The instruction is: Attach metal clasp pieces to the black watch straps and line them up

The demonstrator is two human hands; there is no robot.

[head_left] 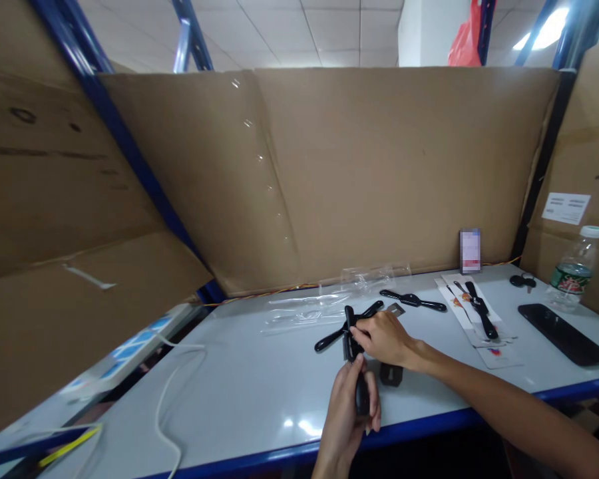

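Observation:
My left hand (343,402) is wrapped round the lower handle of a black spokeshave (362,397), which points away from me above the table's front part. My right hand (387,338) has its fingers closed at the middle of the same spokeshave; what the fingertips pinch is hidden. Just behind, a second black spokeshave (327,340) lies slantwise, partly covered by the held one. A flat metal blade (396,309) rests beyond my right hand. Below my right wrist sits a dark slotted metal piece (391,374).
Another spokeshave (413,301) lies farther back, and one more (480,309) rests on printed packaging (454,299). Clear plastic sleeves (304,311) lie behind. At right are a black phone-like slab (564,334), a water bottle (574,269) and keys (522,281). Cardboard walls (379,166) enclose the table.

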